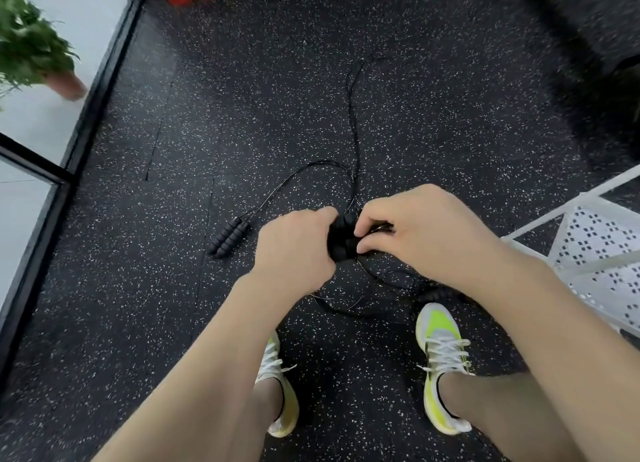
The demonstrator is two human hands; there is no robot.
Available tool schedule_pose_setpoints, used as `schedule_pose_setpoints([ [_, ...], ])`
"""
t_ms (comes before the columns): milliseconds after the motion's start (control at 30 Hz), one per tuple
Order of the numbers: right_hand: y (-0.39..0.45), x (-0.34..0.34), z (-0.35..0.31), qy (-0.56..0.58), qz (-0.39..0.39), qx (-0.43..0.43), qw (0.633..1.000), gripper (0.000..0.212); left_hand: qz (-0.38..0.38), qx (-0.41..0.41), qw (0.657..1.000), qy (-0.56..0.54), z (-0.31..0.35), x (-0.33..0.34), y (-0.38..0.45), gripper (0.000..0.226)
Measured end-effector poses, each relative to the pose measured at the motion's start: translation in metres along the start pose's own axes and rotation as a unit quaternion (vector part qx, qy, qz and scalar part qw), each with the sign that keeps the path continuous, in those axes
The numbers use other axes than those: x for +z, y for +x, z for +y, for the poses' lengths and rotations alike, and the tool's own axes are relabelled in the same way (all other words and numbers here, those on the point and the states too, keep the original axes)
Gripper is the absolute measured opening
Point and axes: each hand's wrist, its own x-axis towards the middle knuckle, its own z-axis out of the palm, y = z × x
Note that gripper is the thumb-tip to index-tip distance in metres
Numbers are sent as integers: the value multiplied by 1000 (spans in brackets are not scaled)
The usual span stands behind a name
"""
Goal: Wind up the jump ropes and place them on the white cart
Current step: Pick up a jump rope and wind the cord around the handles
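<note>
My left hand [298, 245] is clenched round the pair of black handles [341, 238] of the jump rope I am winding, holding them side by side in front of me, above the speckled floor [242, 97]. My right hand [415, 227] pinches the thin black cord [353, 115] just beside the handles; I think a turn or two already lies over them, but my fingers hide that part. The rest of this cord trails away to the far side and also loops on the floor near my shoes [441, 350].

A second rope lies on the floor to the left, its two ribbed handles [228, 236] together and its cord arching toward my hands.

The cord looks light, thin and springy, so I judge it will uncoil if I let the tension go; I should keep each turn pressed under my left thumb. The foam handles look soft and grippy, the best place to hold, and stiff enough to wind round.

The white cart [588, 253] stands at my right, close by; nothing of the ropes rests on it yet.
</note>
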Motion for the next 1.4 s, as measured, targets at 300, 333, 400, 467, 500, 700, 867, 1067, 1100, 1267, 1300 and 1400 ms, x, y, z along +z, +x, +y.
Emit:
schedule_pose_setpoints([
  [300,6,-11,39,214,46,43,975,8,-30,112,993,5,10,3,-6,25],
  [333,6,-11,41,224,41,49,973,7,-26,118,993,3,11,3,-6,27],
  [400,6,-11,46,237,28,61,969,7,-15,128,992,0,12,3,-6,29],
  [467,6,-9,52,245,17,72,967,6,0,139,990,-10,12,3,-5,29],
  [500,6,-8,55,247,14,75,966,7,9,147,989,-20,12,3,-5,28],
  [700,11,6,64,392,-10,73,917,12,69,135,983,-99,12,-1,-5,26],
  [867,15,37,47,535,24,82,840,30,87,15,976,-197,16,-15,-5,35],
  [1067,17,60,23,419,25,123,899,37,121,-86,966,-213,15,-16,-3,32],
  [1100,16,62,18,406,21,123,906,37,123,-102,965,-209,14,-16,-2,31],
  [1267,8,58,-2,239,33,81,967,32,98,-155,968,-170,7,-16,1,22],
  [1300,7,57,-6,223,30,78,971,32,93,-161,969,-164,7,-15,1,21],
  [1400,4,52,-11,194,26,73,978,37,80,-171,973,-132,6,-14,1,21],
])
